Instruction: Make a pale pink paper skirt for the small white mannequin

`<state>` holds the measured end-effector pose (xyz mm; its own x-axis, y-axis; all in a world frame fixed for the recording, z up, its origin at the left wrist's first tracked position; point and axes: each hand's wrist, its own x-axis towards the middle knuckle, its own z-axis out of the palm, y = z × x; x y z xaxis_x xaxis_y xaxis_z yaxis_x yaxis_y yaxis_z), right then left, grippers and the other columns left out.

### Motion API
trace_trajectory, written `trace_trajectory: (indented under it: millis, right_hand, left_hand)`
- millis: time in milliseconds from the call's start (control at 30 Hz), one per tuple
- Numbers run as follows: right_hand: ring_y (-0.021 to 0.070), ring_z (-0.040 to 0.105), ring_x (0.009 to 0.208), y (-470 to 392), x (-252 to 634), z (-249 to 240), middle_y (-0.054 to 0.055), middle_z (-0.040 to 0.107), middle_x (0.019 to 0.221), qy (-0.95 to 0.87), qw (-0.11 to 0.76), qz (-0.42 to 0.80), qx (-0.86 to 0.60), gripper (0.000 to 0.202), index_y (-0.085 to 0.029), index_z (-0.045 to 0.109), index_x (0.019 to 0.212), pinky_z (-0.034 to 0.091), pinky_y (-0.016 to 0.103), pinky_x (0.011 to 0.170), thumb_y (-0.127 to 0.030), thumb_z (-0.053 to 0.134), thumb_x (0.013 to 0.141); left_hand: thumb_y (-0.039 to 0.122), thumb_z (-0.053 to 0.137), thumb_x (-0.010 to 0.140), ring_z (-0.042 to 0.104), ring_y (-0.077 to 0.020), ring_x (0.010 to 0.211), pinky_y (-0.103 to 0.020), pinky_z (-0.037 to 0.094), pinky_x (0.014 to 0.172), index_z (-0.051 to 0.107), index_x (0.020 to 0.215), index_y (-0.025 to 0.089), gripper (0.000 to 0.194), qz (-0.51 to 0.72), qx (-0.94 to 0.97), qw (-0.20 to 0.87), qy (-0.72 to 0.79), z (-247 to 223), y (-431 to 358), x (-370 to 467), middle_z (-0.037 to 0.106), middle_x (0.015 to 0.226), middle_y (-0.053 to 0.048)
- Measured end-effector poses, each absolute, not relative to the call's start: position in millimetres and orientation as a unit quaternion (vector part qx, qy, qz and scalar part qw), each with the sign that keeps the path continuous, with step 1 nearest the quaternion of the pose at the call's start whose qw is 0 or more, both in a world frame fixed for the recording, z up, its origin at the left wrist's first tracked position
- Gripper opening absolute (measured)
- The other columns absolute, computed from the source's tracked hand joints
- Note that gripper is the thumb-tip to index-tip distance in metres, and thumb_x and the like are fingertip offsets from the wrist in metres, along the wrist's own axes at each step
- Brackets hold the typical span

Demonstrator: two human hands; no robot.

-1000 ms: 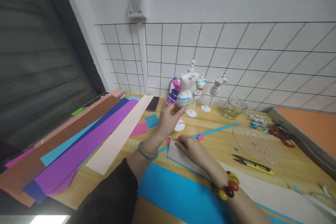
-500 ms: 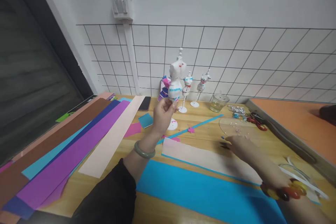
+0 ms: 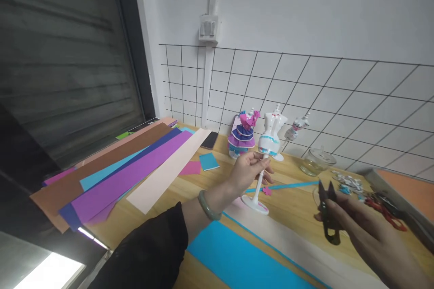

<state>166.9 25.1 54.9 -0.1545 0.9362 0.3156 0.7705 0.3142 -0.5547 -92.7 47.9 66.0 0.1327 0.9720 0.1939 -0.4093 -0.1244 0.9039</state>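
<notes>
My left hand (image 3: 249, 168) pinches the stem of a small white dress form (image 3: 271, 132), just below its torso. The torso has blue bands at the waist and hem and a red mark at the neck; its round base (image 3: 255, 205) is over the pale paper strip. In my right hand (image 3: 362, 221) is a pair of dark thread snips (image 3: 328, 216), blades apart and pointing up. A thin blue strip (image 3: 294, 185) with a pink flower-shaped piece (image 3: 267, 191) lies between the hands.
Behind stand a doll form in a ruffled purple and pink dress (image 3: 242, 135) and a tilted form (image 3: 297, 127). A glass jar (image 3: 315, 162), red-handled scissors (image 3: 386, 212) and an orange-lined tray (image 3: 410, 189) are right. Coloured paper strips (image 3: 135, 171) and a phone (image 3: 209, 140) lie left.
The view has swung left. My left hand has lowered the dress form toward the table. My right hand has come up from the tabletop with the snips, now clearly seen.
</notes>
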Motion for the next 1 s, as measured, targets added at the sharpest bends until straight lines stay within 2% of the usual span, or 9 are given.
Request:
trace_trajectory:
  millis: [67,133,167,300,467,700,867,1000]
  right_hand:
    - [0.0257,0.071,0.067,14.1,129.8,80.1,0.012,0.073,0.077,-0.714,0.346,0.255,-0.553,0.045,-0.025,0.064,0.089,0.056,0.033,0.052,-0.065,0.042,0.089]
    - [0.0188,0.058,0.049,5.7,97.0,98.1,0.006,0.064,0.061,-0.718,0.351,0.297,-0.522,0.049,-0.025,0.061,0.078,0.046,0.028,0.04,-0.07,0.043,0.087]
    - [0.016,0.05,0.044,3.3,84.6,103.5,0.003,0.057,0.054,-0.716,0.357,0.309,-0.514,0.049,-0.025,0.059,0.075,0.042,0.026,0.038,-0.07,0.043,0.087]
    - [0.0124,0.041,0.047,7.6,65.5,103.4,-0.003,0.045,0.055,-0.708,0.399,0.294,-0.504,0.045,-0.024,0.056,0.074,0.036,0.023,0.041,-0.065,0.048,0.088]
    - [0.0151,0.046,0.054,21.5,71.3,89.8,-0.001,0.053,0.062,-0.711,0.392,0.247,-0.529,0.048,-0.022,0.066,0.098,0.039,0.026,0.046,-0.066,0.053,0.082]
    - [0.0141,0.042,0.047,25.3,67.7,87.3,-0.004,0.043,0.054,-0.723,0.366,0.229,-0.539,0.051,-0.02,0.064,0.091,0.033,0.026,0.043,-0.067,0.046,0.084]
    - [0.0172,0.051,0.054,32.2,67.7,81.4,0.0,0.053,0.059,-0.715,0.353,0.232,-0.557,0.052,-0.019,0.065,0.096,0.039,0.028,0.048,-0.067,0.045,0.085]
    - [0.02,0.057,0.062,36.2,69.0,77.0,0.004,0.064,0.071,-0.72,0.339,0.242,-0.555,0.053,-0.019,0.065,0.099,0.04,0.029,0.051,-0.066,0.044,0.086]
  left_hand:
    - [0.05,0.073,0.077,0.064,-0.0121,0.056,-0.026,0.05,0.055,0.057,0.093,0.015,0.043,0.579,0.473,0.594,0.298,69.6,43.7,-92.7,0.065,0.076,-0.001]
    - [0.053,0.072,0.076,0.065,-0.0129,0.055,-0.026,0.051,0.055,0.056,0.092,0.015,0.044,0.573,0.483,0.594,0.293,72.4,40.9,-93.4,0.064,0.075,-0.001]
    - [0.054,0.071,0.076,0.065,-0.0134,0.055,-0.026,0.051,0.054,0.055,0.093,0.015,0.046,0.571,0.488,0.593,0.291,73.6,39.9,-93.9,0.064,0.074,-0.001]
    - [0.056,0.069,0.078,0.066,-0.0154,0.053,-0.027,0.053,0.052,0.054,0.097,0.014,0.048,0.566,0.505,0.581,0.296,76.3,37.7,-95.3,0.063,0.069,-0.001]
    - [0.055,0.07,0.077,0.064,-0.0151,0.049,-0.027,0.053,0.05,0.053,0.095,0.015,0.047,0.568,0.496,0.574,0.319,72.6,39.1,-92.5,0.063,0.066,0.0]
    - [0.056,0.069,0.078,0.065,-0.0148,0.05,-0.027,0.053,0.051,0.054,0.091,0.015,0.045,0.558,0.505,0.564,0.341,64.1,44.6,-89.8,0.064,0.066,0.0]
    - [0.054,0.069,0.079,0.064,-0.014,0.049,-0.026,0.052,0.05,0.052,0.09,0.016,0.043,0.557,0.502,0.56,0.352,59.5,47.1,-87.8,0.063,0.065,0.0]
    - [0.056,0.067,0.08,0.064,-0.0138,0.05,-0.026,0.052,0.05,0.053,0.09,0.016,0.044,0.557,0.508,0.554,0.353,57.7,47.7,-87.1,0.063,0.065,0.0]
